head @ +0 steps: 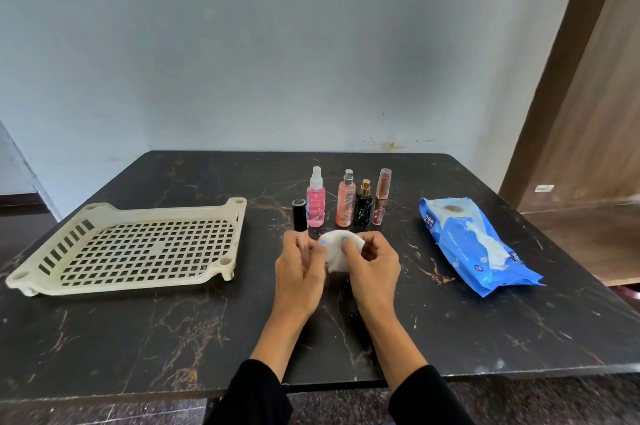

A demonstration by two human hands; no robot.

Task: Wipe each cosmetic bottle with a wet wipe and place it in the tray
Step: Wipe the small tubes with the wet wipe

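Over a dark marbled surface [138,338], the left hand [300,272] grips a black-capped tube [300,227]; the right hand [374,267] pinches a white wipe [337,248]. Four bottles [346,201] stand behind; the cream tray [62,280] lies left, the blue wipe pack [460,248] right.

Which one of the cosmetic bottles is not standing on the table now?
The black-capped tube in the left hand. It is lifted and gripped beside the wet wipe, while the other four stand in a row behind, untouched.
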